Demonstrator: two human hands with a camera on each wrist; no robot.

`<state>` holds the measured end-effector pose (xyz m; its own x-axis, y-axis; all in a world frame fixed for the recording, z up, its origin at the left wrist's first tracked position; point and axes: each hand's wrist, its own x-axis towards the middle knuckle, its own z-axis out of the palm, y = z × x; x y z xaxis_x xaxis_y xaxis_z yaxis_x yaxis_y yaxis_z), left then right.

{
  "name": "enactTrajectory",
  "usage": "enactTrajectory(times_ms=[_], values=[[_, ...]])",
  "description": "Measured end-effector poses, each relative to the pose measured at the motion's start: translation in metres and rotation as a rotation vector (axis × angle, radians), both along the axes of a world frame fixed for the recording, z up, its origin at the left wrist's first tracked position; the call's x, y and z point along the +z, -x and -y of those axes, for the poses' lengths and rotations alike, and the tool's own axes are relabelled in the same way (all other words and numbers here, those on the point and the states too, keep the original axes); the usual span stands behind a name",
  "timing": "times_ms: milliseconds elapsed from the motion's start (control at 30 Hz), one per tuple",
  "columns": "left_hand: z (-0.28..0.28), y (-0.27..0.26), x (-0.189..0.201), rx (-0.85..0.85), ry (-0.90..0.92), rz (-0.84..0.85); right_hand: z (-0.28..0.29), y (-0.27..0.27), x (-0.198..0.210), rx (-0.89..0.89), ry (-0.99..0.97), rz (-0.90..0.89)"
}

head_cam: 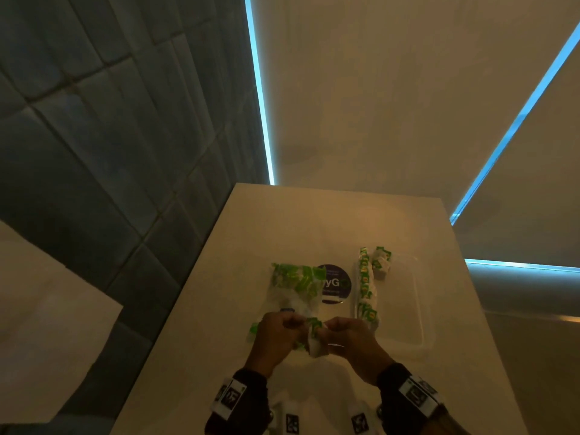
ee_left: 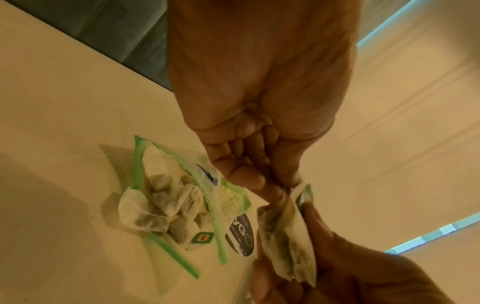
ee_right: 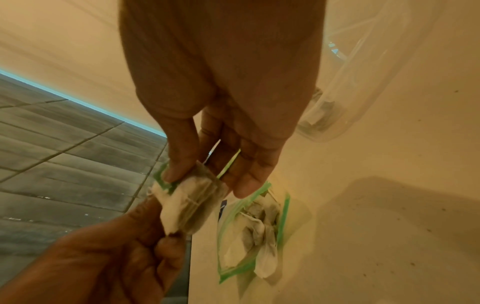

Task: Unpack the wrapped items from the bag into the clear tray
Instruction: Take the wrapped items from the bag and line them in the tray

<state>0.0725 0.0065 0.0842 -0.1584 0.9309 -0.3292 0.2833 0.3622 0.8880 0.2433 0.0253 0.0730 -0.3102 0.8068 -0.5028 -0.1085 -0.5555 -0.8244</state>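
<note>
A bundle of wrapped tea bags (head_cam: 314, 339) hangs above the table's near edge, held between both hands. My left hand (head_cam: 290, 326) pinches one end of the bundle (ee_left: 288, 242) with thumb and fingertips. My right hand (head_cam: 334, 331) pinches the other end (ee_right: 192, 205) between thumb and forefinger. The clear zip bag (head_cam: 295, 287) with a green seal lies open on the table behind my left hand and holds several more tea bags (ee_left: 166, 205). To the right stands the clear tray (head_cam: 417, 296), with a row of green-tagged wrapped items (head_cam: 365, 284) along its left side.
A round dark sticker (head_cam: 334, 284) lies on the pale table (head_cam: 204, 340) between the bag and the tray. A dark tiled wall (head_cam: 110, 152) runs along the left. The table's left edge is close to the bag.
</note>
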Motion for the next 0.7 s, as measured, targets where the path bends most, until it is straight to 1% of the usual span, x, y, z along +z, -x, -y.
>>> enactTrajectory(times_ms=[100, 233, 333, 367, 433, 533, 600, 700], values=[[0.000, -0.002, 0.002, -0.011, 0.018, 0.106, 0.000, 0.002, 0.001, -0.031, 0.012, 0.014], [-0.001, -0.004, 0.003, -0.020, 0.025, 0.078, -0.001, 0.004, 0.003, -0.058, 0.001, 0.015], [-0.004, -0.006, 0.005, 0.047, 0.018, 0.098, -0.001, 0.004, 0.003, -0.123, -0.003, -0.023], [-0.005, -0.006, 0.006, 0.076, -0.001, 0.098, -0.001, 0.003, 0.003, -0.121, 0.001, -0.048], [-0.006, -0.005, 0.007, 0.127, -0.045, 0.099, 0.000, -0.001, 0.003, -0.059, -0.001, -0.067], [-0.007, -0.006, 0.008, 0.146, -0.073, 0.101, 0.002, -0.007, 0.001, 0.061, -0.023, -0.027], [-0.009, -0.008, 0.009, 0.132, -0.077, 0.092, 0.003, -0.008, 0.000, 0.070, -0.043, -0.027], [-0.012, -0.013, 0.008, 0.104, -0.061, 0.125, 0.001, -0.007, -0.001, 0.028, -0.063, -0.034]])
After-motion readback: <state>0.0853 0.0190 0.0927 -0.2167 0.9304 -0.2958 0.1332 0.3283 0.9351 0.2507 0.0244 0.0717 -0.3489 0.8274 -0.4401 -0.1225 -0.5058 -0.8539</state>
